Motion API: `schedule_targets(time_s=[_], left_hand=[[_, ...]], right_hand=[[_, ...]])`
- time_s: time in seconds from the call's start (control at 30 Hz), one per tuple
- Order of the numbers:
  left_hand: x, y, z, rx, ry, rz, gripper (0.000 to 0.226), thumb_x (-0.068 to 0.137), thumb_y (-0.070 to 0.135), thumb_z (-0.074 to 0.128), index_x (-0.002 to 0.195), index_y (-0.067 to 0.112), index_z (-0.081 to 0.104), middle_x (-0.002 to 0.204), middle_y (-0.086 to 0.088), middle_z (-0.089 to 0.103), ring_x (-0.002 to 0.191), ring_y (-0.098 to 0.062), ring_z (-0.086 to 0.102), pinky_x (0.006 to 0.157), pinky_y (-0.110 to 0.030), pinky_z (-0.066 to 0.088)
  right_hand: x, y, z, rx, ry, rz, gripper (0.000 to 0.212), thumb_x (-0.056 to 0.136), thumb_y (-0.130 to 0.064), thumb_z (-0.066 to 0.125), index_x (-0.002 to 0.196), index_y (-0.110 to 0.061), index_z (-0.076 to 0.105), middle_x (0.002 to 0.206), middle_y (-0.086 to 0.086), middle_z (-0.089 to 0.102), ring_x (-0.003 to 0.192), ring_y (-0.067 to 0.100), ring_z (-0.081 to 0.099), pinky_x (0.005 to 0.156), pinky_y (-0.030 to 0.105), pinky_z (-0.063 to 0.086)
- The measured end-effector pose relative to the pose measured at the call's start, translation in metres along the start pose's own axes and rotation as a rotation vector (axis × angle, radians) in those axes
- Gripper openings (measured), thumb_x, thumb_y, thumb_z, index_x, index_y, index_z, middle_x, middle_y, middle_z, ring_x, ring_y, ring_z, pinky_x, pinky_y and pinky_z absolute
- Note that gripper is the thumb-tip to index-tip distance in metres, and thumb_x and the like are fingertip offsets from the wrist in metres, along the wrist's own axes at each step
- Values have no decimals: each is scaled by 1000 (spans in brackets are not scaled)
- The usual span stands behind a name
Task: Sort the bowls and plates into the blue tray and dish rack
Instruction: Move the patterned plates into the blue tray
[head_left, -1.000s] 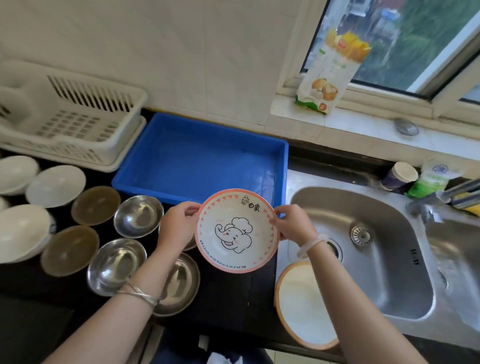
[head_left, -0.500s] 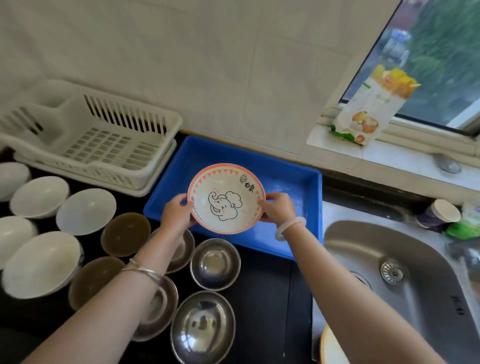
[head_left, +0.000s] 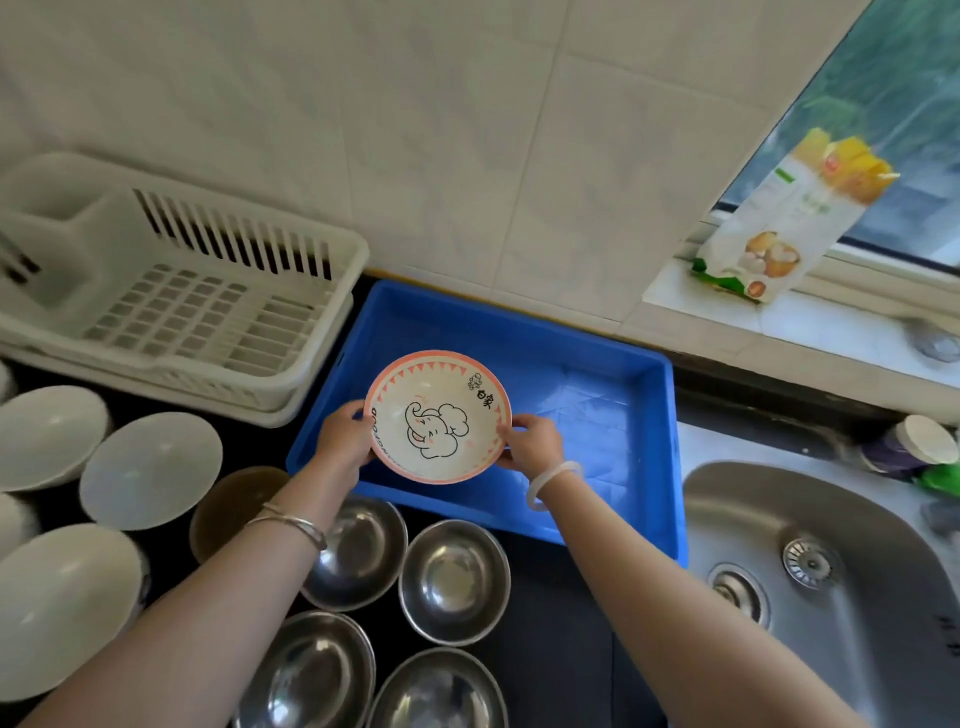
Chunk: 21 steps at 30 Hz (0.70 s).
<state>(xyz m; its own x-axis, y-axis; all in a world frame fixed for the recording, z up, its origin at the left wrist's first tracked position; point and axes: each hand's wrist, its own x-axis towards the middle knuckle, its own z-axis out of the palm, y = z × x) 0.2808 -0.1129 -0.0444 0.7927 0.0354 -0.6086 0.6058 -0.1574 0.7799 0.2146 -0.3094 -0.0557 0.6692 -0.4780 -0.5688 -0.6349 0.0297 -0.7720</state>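
Both hands hold a white bowl with a pink rim and an elephant drawing, the elephant bowl (head_left: 438, 417), over the left part of the blue tray (head_left: 587, 358). My left hand (head_left: 344, 435) grips its left edge and my right hand (head_left: 531, 442) grips its right edge. Nothing else lies in the tray. The white dish rack (head_left: 208, 312) stands to the tray's left against the wall, with nothing in it. Several steel bowls (head_left: 454, 579), brown bowls (head_left: 228, 506) and white bowls (head_left: 150, 470) sit on the dark counter in front.
A steel sink (head_left: 831, 582) lies to the right of the tray. A food packet (head_left: 795, 218) leans on the window sill. A cup (head_left: 919, 447) and a green item stand behind the sink. The tiled wall runs along the back.
Both hands carried the elephant bowl away from me, from above the counter near the sink to above the blue tray. The view shifted left, so the plate by the sink is out of sight.
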Motion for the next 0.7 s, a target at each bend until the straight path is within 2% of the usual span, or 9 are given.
schedule_targets(time_s=[0.1,0.17,0.23,0.3,0.43,0.5,0.57,0.7], left_hand=[[4,-3,-1,-17,-2,-5,28,93,7,45,118,13,56,94,-6,60,78,-17,58,65,-30,50],[5,-4,-2,-10,-12,-11,31,93,5,45,121,11,56,99,-8,61,85,-20,58,61,-27,49],[7,-4,-4,7,-41,-33,34,91,0,43,122,11,55,110,-13,62,94,-24,58,68,-31,52],[9,-2,-7,19,-86,-94,40,89,-5,43,124,10,53,115,-15,62,99,-27,59,79,-40,51],[6,4,-14,-28,-221,-247,49,85,-16,43,128,6,46,105,-16,59,91,-28,58,68,-39,50],[8,5,-15,-52,-236,-273,50,84,-18,42,129,5,44,112,-18,59,95,-29,58,73,-40,50],[11,4,-13,-117,-204,-268,49,86,-17,42,131,3,43,122,-21,57,101,-31,58,80,-41,49],[16,-1,-9,-315,-137,-229,36,92,-1,47,129,2,46,123,-19,57,96,-26,58,81,-37,48]], right_hand=[[2,6,5,41,-27,20,24,92,-7,52,113,-1,61,84,12,65,75,27,67,67,34,58],[0,8,5,107,-55,27,26,93,-6,51,116,-2,60,90,13,66,75,26,68,65,31,58],[-5,7,3,202,-102,44,26,92,-6,51,117,-3,60,89,12,67,68,22,69,57,25,57],[-12,9,0,287,-171,89,27,92,-9,54,119,-7,59,90,10,67,65,20,69,56,23,57],[-26,22,2,419,-273,158,34,92,-12,57,126,-9,54,112,17,66,75,26,68,67,26,60],[-27,24,7,505,-252,155,37,92,-10,57,128,-5,52,117,21,64,83,29,68,68,27,60],[-24,21,11,582,-227,145,37,92,-9,57,129,-2,51,115,20,65,86,30,68,65,25,60],[-13,9,23,630,-187,129,37,93,-7,55,129,0,50,119,23,63,94,35,66,63,25,60]])
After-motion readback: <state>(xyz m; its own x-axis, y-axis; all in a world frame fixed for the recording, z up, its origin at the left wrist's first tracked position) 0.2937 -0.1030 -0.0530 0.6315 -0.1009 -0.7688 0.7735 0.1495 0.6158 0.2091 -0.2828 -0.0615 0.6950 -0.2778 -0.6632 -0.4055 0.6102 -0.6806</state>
